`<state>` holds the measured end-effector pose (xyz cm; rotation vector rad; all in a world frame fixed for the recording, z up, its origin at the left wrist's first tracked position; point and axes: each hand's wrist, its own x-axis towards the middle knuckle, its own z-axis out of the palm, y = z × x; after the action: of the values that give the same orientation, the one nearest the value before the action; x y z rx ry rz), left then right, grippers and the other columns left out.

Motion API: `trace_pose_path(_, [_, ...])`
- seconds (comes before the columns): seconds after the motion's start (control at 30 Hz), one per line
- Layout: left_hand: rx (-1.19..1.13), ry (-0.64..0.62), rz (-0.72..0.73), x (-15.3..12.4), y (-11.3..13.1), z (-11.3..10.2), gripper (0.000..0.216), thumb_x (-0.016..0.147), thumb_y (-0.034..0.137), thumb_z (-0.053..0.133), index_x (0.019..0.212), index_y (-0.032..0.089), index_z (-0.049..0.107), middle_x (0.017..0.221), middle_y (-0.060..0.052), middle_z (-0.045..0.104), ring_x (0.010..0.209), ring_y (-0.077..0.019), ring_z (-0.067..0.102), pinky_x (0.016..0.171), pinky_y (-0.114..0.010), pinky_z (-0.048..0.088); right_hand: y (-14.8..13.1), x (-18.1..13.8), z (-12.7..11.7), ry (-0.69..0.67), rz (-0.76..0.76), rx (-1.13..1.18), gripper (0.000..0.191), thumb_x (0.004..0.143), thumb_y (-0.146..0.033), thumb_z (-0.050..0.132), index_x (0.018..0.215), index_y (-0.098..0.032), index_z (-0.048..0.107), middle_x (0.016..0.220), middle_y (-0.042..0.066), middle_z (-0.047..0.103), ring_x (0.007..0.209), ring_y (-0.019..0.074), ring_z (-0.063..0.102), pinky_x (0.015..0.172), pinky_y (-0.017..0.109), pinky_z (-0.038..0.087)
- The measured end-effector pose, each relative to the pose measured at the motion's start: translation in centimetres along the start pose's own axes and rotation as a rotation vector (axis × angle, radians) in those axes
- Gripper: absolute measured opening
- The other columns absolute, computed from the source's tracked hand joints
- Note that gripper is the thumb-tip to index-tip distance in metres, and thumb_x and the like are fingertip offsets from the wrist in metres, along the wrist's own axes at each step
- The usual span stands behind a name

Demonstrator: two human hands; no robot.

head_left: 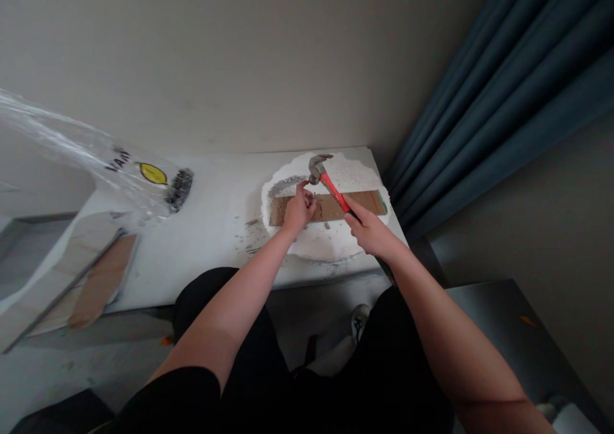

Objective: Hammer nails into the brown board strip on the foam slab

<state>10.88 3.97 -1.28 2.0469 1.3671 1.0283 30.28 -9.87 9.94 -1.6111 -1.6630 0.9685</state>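
Observation:
A claw hammer with a red and black handle is in my right hand, its grey metal head above the left-middle of a brown wood-look strip. My left hand is over the left part of that strip, close below the hammer head. Its fingers are drawn together at something small that I cannot make out. Under the strip lies a rounded white slab with rough edges. Grey crumbs are scattered over both.
A clear plastic bag with a yellow print and dark stuff at its end stands left on the white table. Brown board pieces and a long thin bar lie farther left. Blue curtains hang at the right.

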Motion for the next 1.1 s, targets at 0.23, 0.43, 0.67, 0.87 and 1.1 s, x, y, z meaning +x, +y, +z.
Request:
trace_pose_path(0.23, [-0.032, 0.018, -0.03, -0.05, 0.18, 0.04, 0.064, 0.082, 0.011, 0.064, 0.141, 0.023, 0.041, 0.102, -0.001, 0.07, 0.068, -0.0119, 0.06, 0.072, -0.029, 0.047, 0.44, 0.15, 0.02, -0.01, -0.03, -0.025, 0.06, 0.103, -0.032, 0.046, 0.162, -0.023, 0.042, 0.124, 0.012, 0.073, 0.106, 0.0261, 0.071, 0.095, 0.045, 0.059])
trace_pose_path(0.43, [-0.05, 0.034, -0.024, 0.03, 0.07, 0.06, 0.064, 0.082, 0.01, 0.064, 0.141, 0.023, 0.042, 0.102, -0.002, 0.071, 0.073, -0.0134, 0.062, 0.074, -0.03, 0.047, 0.79, 0.12, 0.2, -0.016, -0.079, -0.063, 0.058, 0.102, -0.031, 0.046, 0.16, -0.024, 0.045, 0.147, 0.011, 0.063, 0.132, 0.0279, 0.061, 0.111, 0.047, 0.05])
trace_pose_path(0.67, [-0.07, 0.049, -0.032, 0.09, -0.05, 0.13, 0.068, 0.077, 0.008, 0.065, 0.139, 0.024, 0.043, 0.101, -0.001, 0.071, 0.07, -0.0136, 0.061, 0.072, -0.03, 0.048, 0.05, 0.04, 0.28, 0.012, -0.052, -0.04, 0.059, 0.101, -0.029, 0.049, 0.16, -0.027, 0.045, 0.142, 0.009, 0.066, 0.128, 0.0268, 0.064, 0.109, 0.049, 0.051])
trace_pose_path(0.87, [-0.077, 0.101, -0.059, -0.07, 0.43, 0.01, 0.067, 0.075, 0.005, 0.06, 0.137, 0.024, 0.043, 0.119, -0.005, 0.067, 0.074, -0.0125, 0.062, 0.075, -0.03, 0.05, 0.18, 0.05, 0.54, 0.031, -0.042, 0.007, 0.06, 0.103, -0.033, 0.045, 0.163, -0.025, 0.04, 0.137, 0.012, 0.068, 0.117, 0.0268, 0.068, 0.103, 0.048, 0.056])
trace_pose_path(1.1, [-0.096, 0.076, -0.078, -0.03, 0.7, -0.02, 0.069, 0.075, 0.009, 0.064, 0.139, 0.024, 0.041, 0.118, -0.005, 0.067, 0.072, -0.0126, 0.061, 0.072, -0.03, 0.049, 0.24, 0.07, 0.6, 0.025, -0.014, -0.005, 0.06, 0.102, -0.032, 0.046, 0.161, -0.024, 0.042, 0.123, 0.012, 0.074, 0.108, 0.0265, 0.071, 0.098, 0.048, 0.058])
